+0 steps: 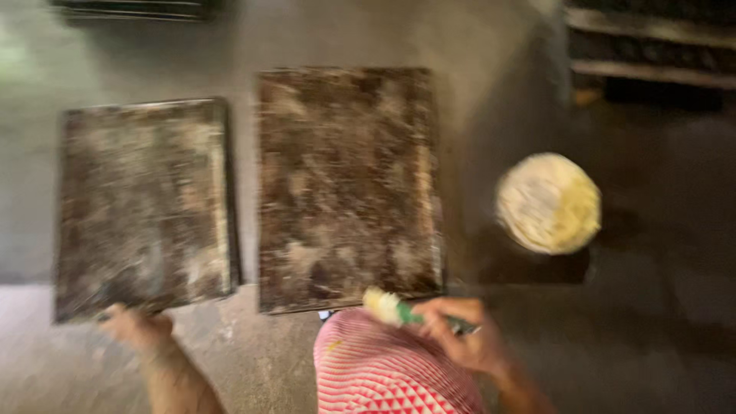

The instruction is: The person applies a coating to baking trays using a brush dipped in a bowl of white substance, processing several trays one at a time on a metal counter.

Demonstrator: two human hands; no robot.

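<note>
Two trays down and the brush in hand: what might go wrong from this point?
1. The left hand grips only the near corner of the left tray, so that tray may skid or tip if lifted.
2. The loaded brush in the right hand hangs over the red striped cloth and may drip on it.
3. The round bowl sits on the floor beside the middle tray, where a reach may knock it.

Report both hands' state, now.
Left hand: at the near edge of the left baking tray; grip too blurred to tell.
Right hand: fingers closed on a green-handled brush.
</note>
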